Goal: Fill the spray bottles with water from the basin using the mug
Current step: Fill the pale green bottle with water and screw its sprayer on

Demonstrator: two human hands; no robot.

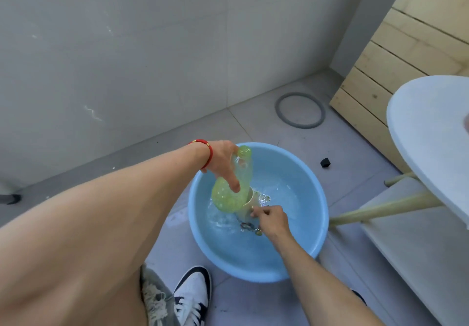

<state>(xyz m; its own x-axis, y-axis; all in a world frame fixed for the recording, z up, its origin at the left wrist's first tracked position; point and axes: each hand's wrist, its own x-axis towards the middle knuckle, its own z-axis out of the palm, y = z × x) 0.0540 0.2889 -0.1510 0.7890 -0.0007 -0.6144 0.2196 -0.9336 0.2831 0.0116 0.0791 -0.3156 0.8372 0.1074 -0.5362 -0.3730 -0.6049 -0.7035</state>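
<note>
Two hands at work over one pale blue plastic basin point(304, 254), which sits on the grey tiled floor point(317, 143) and holds clear water. Our left hand point(223, 163), red bracelet point(206, 153) at the wrist, grips a translucent green bottle point(228, 196) by its middle, fingers wrapped round it; the bottle hangs tilted above the water, its wider end lowest and touching the rim of a cream mug point(247, 206). Our right hand point(272, 219) pinches the mug at its handle side (the handle itself is hidden by the fingers); the mug stands partly in the water, bubbles just beside it. Also listed: a grey hose loop point(299, 110) on the floor beyond the basin, a small black object point(325, 162) near it, a white round table point(431, 133) with wooden legs to the right, a wooden slatted panel point(406, 46) behind, and one black-and-white sneaker point(193, 295) below the basin.
</note>
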